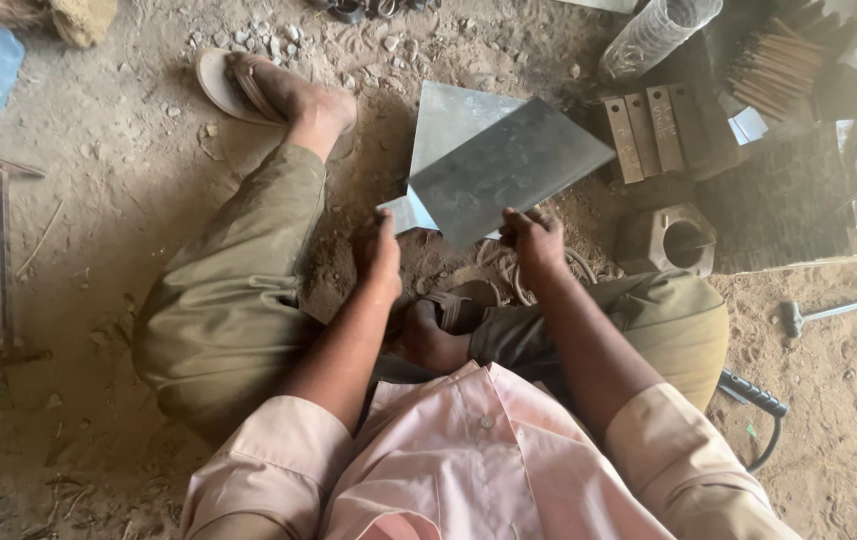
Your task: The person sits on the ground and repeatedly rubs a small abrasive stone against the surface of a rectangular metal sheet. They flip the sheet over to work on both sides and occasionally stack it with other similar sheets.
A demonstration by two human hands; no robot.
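Note:
I sit on sandy ground with my legs folded. My left hand (381, 255) and my right hand (534, 240) hold flat grey metal sheets (509, 165) by their near edge. The dark upper sheet lies tilted over a lighter sheet (449, 115) beneath it. My left hand grips the near left corner, my right hand the near right part of the edge. The sheets slope away from me above the ground between my knees.
A hexagonal metal block with a hole (666, 240) sits right of the sheets. Several metal bars (644, 135) and rods (774, 65) lie at the back right. A hammer (829, 313) lies on the right, a black-handled tool (752, 393) by my right knee.

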